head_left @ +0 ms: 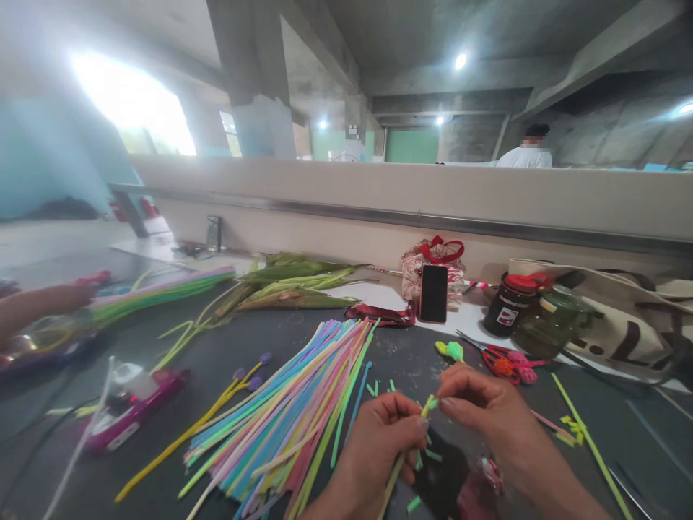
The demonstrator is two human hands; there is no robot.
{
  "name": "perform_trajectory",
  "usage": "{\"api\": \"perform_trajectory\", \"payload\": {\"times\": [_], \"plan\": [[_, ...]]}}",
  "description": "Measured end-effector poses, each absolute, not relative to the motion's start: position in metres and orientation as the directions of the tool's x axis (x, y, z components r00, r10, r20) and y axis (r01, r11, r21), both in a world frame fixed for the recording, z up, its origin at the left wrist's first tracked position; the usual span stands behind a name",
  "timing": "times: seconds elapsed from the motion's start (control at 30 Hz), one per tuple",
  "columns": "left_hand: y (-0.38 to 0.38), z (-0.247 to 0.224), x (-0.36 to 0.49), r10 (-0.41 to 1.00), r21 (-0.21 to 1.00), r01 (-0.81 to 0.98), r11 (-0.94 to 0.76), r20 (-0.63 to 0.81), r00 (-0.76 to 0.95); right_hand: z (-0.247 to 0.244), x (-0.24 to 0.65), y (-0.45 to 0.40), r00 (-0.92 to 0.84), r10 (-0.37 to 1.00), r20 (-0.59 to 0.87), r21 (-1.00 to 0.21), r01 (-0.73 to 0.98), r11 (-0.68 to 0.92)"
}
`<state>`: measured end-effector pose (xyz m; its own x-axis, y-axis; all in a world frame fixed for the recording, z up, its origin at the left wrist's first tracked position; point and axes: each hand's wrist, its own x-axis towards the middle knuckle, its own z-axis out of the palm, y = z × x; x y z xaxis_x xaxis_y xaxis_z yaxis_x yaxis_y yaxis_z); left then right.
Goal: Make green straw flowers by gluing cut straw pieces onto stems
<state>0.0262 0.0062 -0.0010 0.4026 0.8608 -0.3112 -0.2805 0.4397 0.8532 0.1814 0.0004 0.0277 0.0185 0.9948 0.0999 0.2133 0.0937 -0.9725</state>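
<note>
My left hand (385,433) is closed round a pale yellow-green fuzzy stem like a pipe cleaner (394,482), its upper tip poking out between thumb and forefinger. Close beside it, my right hand (479,404) pinches a small light-green piece (434,403) at that tip. Whether the piece is joined to the stem, I cannot tell. Several short green cut pieces (414,503) lie scattered on the dark mat around my left hand. Just beyond my right fingers rests a yellow-green fuzzy bundle (450,351). Red-handled scissors (499,363) lie behind my right hand.
A large heap of pastel pipe cleaners (286,419) spreads left of my hands, beside yellow stems with purple tips (216,404). Corn husks (286,282), a phone (434,293), a dark bottle (509,307) and a canvas bag (622,318) stand behind. Another person's arm (48,307) reaches in at far left.
</note>
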Motion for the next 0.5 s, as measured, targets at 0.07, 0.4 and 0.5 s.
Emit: {"api": "perform_trajectory", "payload": {"times": [0.07, 0.4, 0.5], "plan": [[0.0071, -0.0025, 0.0267, 0.864, 0.856, -0.282, 0.433, -0.304, 0.402, 0.0272, 0.1803, -0.0003, 0.02, 0.994, 0.106, -0.964, 0.246, 0.098], [0.0089, -0.0028, 0.0268, 0.869, 0.863, -0.286, 0.417, -0.286, 0.403, 0.0283, 0.1852, -0.0002, -0.035, 0.992, 0.121, -0.921, 0.37, 0.125], [0.009, -0.003, 0.0269, 0.877, 0.868, -0.288, 0.404, -0.278, 0.392, 0.0308, 0.1891, 0.0002, -0.087, 0.988, 0.126, -0.9, 0.409, 0.151]]}}
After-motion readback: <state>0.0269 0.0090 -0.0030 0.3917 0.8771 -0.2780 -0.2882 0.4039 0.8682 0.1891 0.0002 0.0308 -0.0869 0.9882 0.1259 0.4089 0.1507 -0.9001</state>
